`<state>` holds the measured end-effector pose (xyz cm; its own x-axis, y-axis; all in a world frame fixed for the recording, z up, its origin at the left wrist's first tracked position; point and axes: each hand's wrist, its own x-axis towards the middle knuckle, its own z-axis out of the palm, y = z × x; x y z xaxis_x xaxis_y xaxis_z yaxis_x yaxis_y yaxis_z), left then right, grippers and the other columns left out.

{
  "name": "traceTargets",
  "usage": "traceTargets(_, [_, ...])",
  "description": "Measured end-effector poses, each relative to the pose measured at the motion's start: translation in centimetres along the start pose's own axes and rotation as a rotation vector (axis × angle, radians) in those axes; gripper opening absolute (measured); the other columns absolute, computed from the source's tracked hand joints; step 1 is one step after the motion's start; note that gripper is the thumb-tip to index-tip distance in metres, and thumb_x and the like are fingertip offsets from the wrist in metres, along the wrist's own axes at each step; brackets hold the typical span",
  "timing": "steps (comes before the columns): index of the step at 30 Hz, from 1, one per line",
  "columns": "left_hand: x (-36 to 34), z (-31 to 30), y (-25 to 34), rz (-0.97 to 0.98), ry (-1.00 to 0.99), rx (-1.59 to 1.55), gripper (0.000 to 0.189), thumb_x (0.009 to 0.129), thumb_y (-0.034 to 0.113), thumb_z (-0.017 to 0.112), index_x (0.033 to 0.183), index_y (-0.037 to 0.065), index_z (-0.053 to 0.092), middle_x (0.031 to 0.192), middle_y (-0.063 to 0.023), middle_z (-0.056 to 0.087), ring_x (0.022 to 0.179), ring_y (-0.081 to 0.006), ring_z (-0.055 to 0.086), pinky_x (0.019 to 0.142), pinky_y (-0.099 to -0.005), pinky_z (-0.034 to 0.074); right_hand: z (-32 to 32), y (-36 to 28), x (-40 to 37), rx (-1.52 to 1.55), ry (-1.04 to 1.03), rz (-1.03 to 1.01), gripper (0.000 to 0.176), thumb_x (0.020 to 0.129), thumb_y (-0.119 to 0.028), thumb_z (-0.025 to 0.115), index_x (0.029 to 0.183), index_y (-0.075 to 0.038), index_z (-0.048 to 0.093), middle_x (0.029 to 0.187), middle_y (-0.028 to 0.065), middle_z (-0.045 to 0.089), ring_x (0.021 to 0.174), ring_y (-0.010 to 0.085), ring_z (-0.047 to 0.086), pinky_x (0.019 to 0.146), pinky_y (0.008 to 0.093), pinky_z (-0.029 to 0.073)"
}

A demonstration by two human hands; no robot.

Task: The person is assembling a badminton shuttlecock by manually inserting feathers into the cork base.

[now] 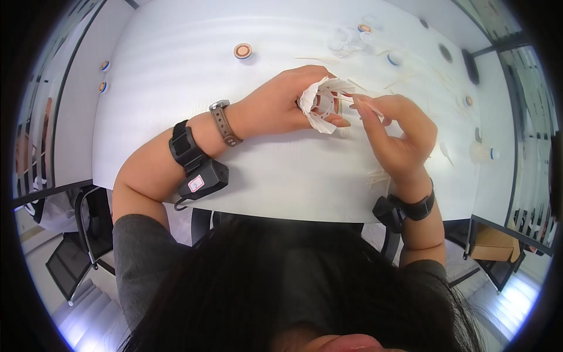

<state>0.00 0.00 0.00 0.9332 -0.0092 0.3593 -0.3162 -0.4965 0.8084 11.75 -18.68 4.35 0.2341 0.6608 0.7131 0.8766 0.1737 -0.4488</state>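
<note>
My left hand [287,101] is wrapped round a white cup-shaped piece [319,105] with pointed, petal-like flaps around its rim. Its open side faces right, toward my other hand. Close by, my right hand [402,132] pinches a thin pale stick [370,105] between thumb and fingers. The stick's far end reaches to the opening of the white piece. Beneath my right palm, a few pale slivers [379,177] lie on the table.
On the white table [281,176] stands a small round brown-topped container [243,51]. Clear plastic cups [346,41] and scattered pale sticks [404,76] lie at the back right. Another cup with a blue end [484,154] lies at the right. Two small blue-banded containers stand far left.
</note>
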Motion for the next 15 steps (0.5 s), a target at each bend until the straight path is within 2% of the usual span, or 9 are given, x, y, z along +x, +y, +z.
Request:
traceTargets(2, [0.02, -0.04, -0.52, 0.089, -0.004, 0.069, 0.047, 0.08, 0.02, 0.084, 0.122, 0.01, 0.066, 0.103, -0.0022, 0.061, 0.077, -0.0088, 0.057, 0.066, -0.0234, 0.05, 0.1, -0.06, 0.08, -0.001, -0.009, 0.012, 0.01, 0.078, 0.001, 0.077, 0.083, -0.004, 0.07, 0.075, 0.006, 0.071, 0.056, 0.0143, 0.059, 0.05, 0.024, 0.044])
traceTargets(5, [0.08, 0.13, -0.28, 0.159, 0.019, 0.083, 0.047, 0.079, 0.02, 0.085, 0.121, 0.01, 0.067, 0.103, -0.0025, 0.061, 0.077, -0.009, 0.057, 0.065, -0.0239, 0.05, 0.22, -0.3, -0.02, 0.031, -0.01, 0.055, 0.009, 0.078, -0.001, 0.077, 0.08, -0.003, 0.069, 0.069, 0.005, 0.067, 0.052, 0.0134, 0.053, 0.047, 0.0246, 0.04])
traceTargets(11, [0.03, -0.11, -0.15, 0.121, -0.007, 0.069, 0.045, 0.079, 0.019, 0.084, 0.119, 0.01, 0.066, 0.104, -0.0034, 0.063, 0.082, -0.0125, 0.06, 0.069, -0.0261, 0.051, 0.61, 0.01, -0.39, 0.025, -0.043, 0.114, 0.01, 0.079, -0.005, 0.078, 0.078, -0.005, 0.069, 0.062, 0.0031, 0.06, 0.05, 0.0128, 0.047, 0.045, 0.0263, 0.033])
traceTargets(15, [-0.03, -0.17, -0.21, 0.088, -0.083, 0.092, 0.044, 0.079, 0.021, 0.084, 0.116, 0.009, 0.066, 0.104, -0.0053, 0.066, 0.085, -0.0173, 0.063, 0.073, -0.0291, 0.052, 0.93, 0.0, -0.48, 0.051, -0.07, 0.118, 0.011, 0.08, -0.006, 0.079, 0.078, -0.006, 0.068, 0.062, 0.0037, 0.06, 0.05, 0.0141, 0.048, 0.046, 0.0269, 0.034])
